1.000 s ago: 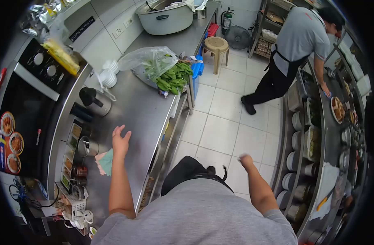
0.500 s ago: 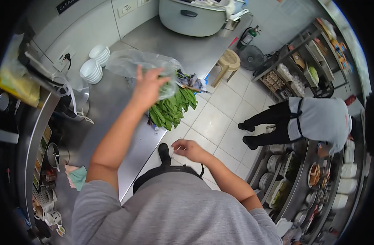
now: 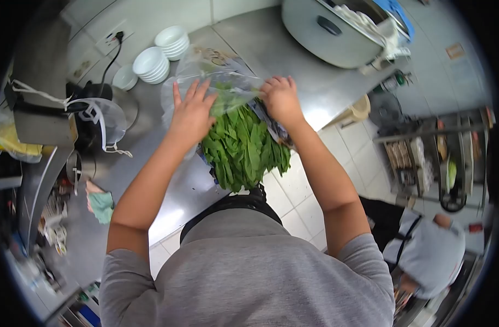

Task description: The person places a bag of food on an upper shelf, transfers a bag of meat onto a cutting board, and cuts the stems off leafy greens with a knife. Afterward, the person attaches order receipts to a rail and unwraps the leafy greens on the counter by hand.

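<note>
A bunch of leafy greens [image 3: 241, 144] lies on the steel counter [image 3: 176, 191], its leaves hanging past the front edge. A clear plastic bag [image 3: 227, 87] covers the far part of the bunch, and printed paper shows under and beside the leaves. My left hand [image 3: 192, 111] rests on the bag's left side with fingers spread. At the bag's right edge, my right hand [image 3: 282, 101] has its fingers curled around the plastic.
Stacked white bowls [image 3: 151, 65] stand by the wall, near a corded appliance [image 3: 121, 106]. A large grey pot [image 3: 337, 35] sits at the counter's far right. A folded cloth [image 3: 100, 204] lies at left. Another person [image 3: 424, 245] bends over at right, near shelving [image 3: 435, 158].
My right hand has come up from near my waist to the bag's right edge. My left hand stays at the bag, now on its left side. The view has shifted.
</note>
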Available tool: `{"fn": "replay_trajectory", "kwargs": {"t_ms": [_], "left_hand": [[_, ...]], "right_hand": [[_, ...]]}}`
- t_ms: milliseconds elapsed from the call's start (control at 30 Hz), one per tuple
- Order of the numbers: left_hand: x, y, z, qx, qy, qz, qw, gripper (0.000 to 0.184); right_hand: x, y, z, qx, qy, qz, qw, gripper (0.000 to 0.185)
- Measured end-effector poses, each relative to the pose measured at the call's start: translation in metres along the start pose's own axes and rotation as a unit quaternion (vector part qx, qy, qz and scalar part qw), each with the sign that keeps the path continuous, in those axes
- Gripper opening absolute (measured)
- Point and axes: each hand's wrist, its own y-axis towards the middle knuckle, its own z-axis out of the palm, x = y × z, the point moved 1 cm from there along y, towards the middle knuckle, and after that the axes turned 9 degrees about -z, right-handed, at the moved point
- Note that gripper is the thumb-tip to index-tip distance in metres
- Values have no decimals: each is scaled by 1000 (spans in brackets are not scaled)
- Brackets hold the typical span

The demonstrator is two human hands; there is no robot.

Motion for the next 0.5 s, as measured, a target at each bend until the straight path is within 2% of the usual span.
{"fn": "replay_trajectory", "kwargs": {"t_ms": [33, 67, 100, 133, 167, 233, 267, 333, 400, 433, 467, 500], "left_hand": [[17, 10, 4, 136, 52, -69, 987, 21], [30, 21, 7, 266, 96, -140, 949, 22], [27, 37, 0, 260, 107, -156, 947, 22], [23, 50, -10, 138, 0, -187, 973, 20], [15, 61, -21, 15, -106, -211, 972, 19], [-2, 89, -39, -70, -189, -232, 952, 17], [-6, 94, -45, -68, -184, -239, 951, 17], [-9, 102, -55, -32, -310, -263, 913, 14], [-28, 83, -56, 36, -314, -284, 905, 14], [-48, 70, -57, 131, -251, -237, 929, 16], [-63, 62, -53, 224, -185, -188, 938, 18], [-65, 62, -48, 222, -183, -190, 939, 18]], "right_hand": [[-19, 17, 2, -6, 10, -22, 1000, 17], [-40, 38, 0, -28, 81, 31, 996, 11], [-51, 61, -6, -45, 154, 90, 983, 6], [-59, 80, -11, -135, 158, 73, 975, 5], [-62, 97, -25, -220, 161, 62, 960, 4], [-72, 127, -55, -293, 179, 66, 937, 6], [-76, 133, -67, -288, 188, 65, 937, 6], [-85, 138, -86, -251, 291, 120, 916, 7], [-116, 132, -88, -263, 329, 122, 899, 9], [-133, 127, -83, -260, 362, 127, 886, 9], [-141, 119, -82, -191, 367, 141, 899, 10], [-141, 112, -75, -191, 369, 138, 899, 10]]}}
